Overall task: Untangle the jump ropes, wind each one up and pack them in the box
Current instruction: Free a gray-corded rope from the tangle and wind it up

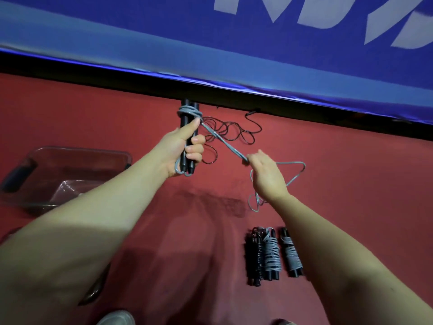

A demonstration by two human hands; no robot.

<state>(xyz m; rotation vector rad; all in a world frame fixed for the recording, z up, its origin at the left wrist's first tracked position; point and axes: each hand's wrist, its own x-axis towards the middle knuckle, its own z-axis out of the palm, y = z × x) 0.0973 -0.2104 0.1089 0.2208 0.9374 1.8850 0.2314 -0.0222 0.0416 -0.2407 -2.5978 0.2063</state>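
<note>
Step in hand: A person winds a grey jump rope (225, 144) onto its paired black handles (187, 113); only a few turns sit at the top end, so this rope looks barely begun.
Grip: the left hand (182, 148), up and to the right of the clear plastic box (82, 150), is curled round the handles, thumb against the first turns.
Feed: the right hand (267, 174), farther right of the box, pinches the taut cord; slack trails on the red floor (140, 109) beneath it.
Waiting: a black rope (232, 130) lies tangled beyond the box, to its right.
Done: three wound ropes (273, 253) lie side by side well right of the box, not yet packed.
Next move: likely another pass round the handles, kept under tension, with the slack fed free of snags.
</note>
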